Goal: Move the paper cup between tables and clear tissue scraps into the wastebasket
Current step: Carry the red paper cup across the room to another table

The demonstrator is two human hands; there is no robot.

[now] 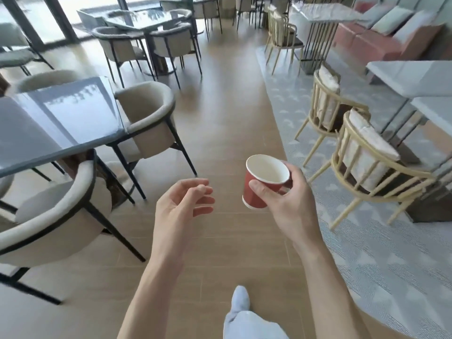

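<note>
A red paper cup [254, 192] with a white inside is carried in the air over the wooden aisle floor, tilted towards me so its empty interior shows. My right hand [286, 204] grips it, thumb across the front and fingers curled round the far side. My left hand [181, 206] hangs beside it to the left, palm turned inward, fingers loosely curled and holding nothing. No tissue scraps or wastebasket appear in the head view.
A dark glossy table [49, 128] with beige tub chairs [146, 118] stands at the left. Gold-framed chairs [367, 165] and pale tables [415, 77] line the patterned carpet on the right. A wooden-floor aisle [220, 106] runs ahead between them. My light trouser leg [244, 319] shows below.
</note>
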